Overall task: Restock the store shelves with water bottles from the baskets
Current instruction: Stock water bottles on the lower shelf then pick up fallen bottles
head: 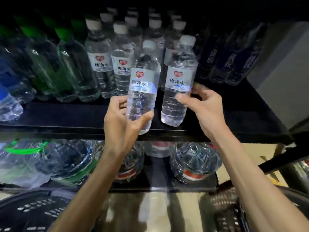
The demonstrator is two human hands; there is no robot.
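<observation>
both arms reach forward. left grip (122, 121) curls round the left bottle (142, 81), thumb in front; right grip (205, 108) pinches the right bottle (178, 76) between thumb and fingers.

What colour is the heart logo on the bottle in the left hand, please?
The heart logo is red, clearest in the head view.

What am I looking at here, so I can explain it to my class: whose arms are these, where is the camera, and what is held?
No machine here: a person wears one camera on the head, looking forward and down, so the arms are their own. The left hand grips the first water bottle before the edge of the dark shelf; the right hand holds the second water bottle low over it. Behind stand rows of white-capped bottles, with green bottles to their left. Large water jugs sit on the lower shelf, and baskets show at the bottom.
</observation>
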